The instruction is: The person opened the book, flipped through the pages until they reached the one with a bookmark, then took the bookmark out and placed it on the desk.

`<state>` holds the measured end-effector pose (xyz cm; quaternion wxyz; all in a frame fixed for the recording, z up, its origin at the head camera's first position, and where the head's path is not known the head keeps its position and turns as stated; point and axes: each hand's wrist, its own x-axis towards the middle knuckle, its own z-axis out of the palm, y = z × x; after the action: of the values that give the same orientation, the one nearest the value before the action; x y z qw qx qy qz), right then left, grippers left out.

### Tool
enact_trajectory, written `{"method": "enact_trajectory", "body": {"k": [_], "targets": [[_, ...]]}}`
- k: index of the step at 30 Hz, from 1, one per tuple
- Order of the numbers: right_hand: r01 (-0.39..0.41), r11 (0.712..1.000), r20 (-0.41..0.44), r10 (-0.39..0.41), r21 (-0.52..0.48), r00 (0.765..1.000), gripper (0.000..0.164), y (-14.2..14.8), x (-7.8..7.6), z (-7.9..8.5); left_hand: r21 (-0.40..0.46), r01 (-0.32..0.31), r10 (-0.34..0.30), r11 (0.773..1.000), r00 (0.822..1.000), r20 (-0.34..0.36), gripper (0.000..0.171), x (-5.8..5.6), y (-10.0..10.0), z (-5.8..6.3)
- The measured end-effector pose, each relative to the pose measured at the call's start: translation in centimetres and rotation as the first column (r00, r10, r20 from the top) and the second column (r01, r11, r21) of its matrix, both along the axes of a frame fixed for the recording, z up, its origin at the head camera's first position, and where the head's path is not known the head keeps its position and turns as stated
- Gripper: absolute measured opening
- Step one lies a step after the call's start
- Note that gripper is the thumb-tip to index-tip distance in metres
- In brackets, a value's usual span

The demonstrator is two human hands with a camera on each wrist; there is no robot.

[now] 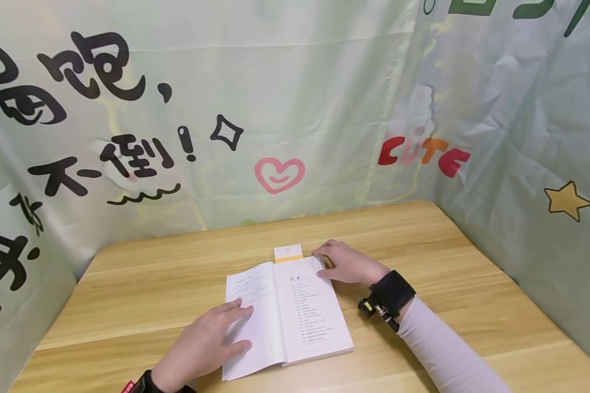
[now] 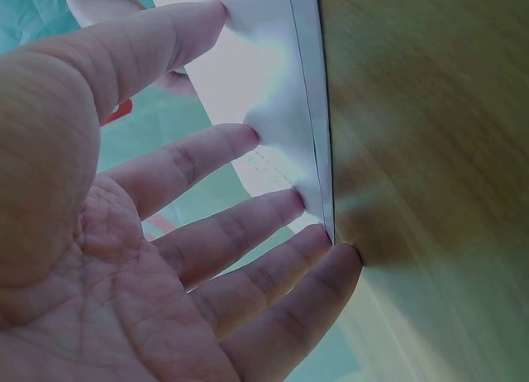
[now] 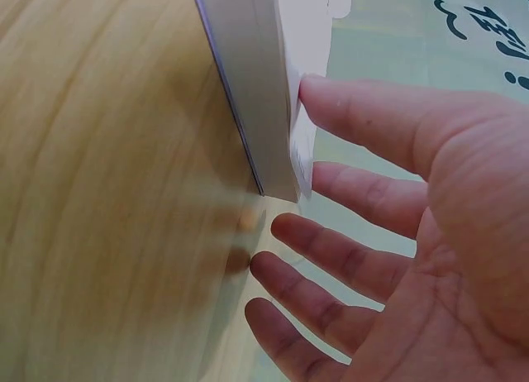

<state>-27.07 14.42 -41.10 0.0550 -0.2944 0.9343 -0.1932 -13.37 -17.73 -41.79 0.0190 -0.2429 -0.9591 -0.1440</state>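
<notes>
An open book (image 1: pixel 314 311) lies on the wooden table, its right page printed with a list under a heading. My left hand (image 1: pixel 201 339) rests on the left page (image 1: pixel 255 316) with its fingers spread and nearly straight; in the left wrist view the fingertips (image 2: pixel 248 136) touch the page near its outer edge. At the top right corner, my right hand (image 1: pixel 351 263) pinches a page (image 3: pixel 302 155) between thumb and index finger. That page stands slightly bent away from the page block (image 3: pixel 248 76), and the other fingers are apart from the book.
A small white piece with a yellow band (image 1: pixel 288 252) sits at the book's top edge, partly hidden by it. The wooden table (image 1: pixel 177 273) extends around the book. Printed cloth (image 1: pixel 324 98) hangs behind and along the sides.
</notes>
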Motion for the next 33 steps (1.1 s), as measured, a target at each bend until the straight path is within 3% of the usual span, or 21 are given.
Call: {"method": "enact_trajectory", "body": {"k": [12, 16, 20, 25, 33], "targets": [[0.042, 0.999, -0.034, -0.042, 0.013, 0.999, 0.046, 0.12, -0.39, -0.26, 0.011, 0.007, -0.007, 1.0, 1.0, -0.009, 0.055, -0.15, 0.06, -0.21], [0.01, 1.0, -0.051, -0.011, -0.015, 0.999, 0.024, 0.36, -0.39, -0.2, 0.012, 0.008, -0.008, 1.0, 1.0, -0.003, 0.055, -0.13, 0.14, -0.21], [-0.03, 0.999, -0.07, 0.028, -0.035, 0.997, 0.029, 0.49, -0.38, -0.07, 0.01, 0.011, -0.012, 1.0, 1.0, 0.002, 0.056, -0.08, 0.12, -0.21], [-0.038, 0.999, -0.095, 0.036, -0.027, 0.995, 0.02, 0.32, -0.41, 0.18, 0.017, 0.005, -0.005, 1.0, 1.0, -0.01, 0.055, -0.05, -0.01, -0.23], [-0.06, 0.991, -0.039, 0.056, -0.119, 0.998, 0.014, 0.62, -0.57, 0.72, 0.01, -0.002, 0.002, 1.0, 1.0, 0.001, 0.055, -0.1, -0.11, -0.18]]}}
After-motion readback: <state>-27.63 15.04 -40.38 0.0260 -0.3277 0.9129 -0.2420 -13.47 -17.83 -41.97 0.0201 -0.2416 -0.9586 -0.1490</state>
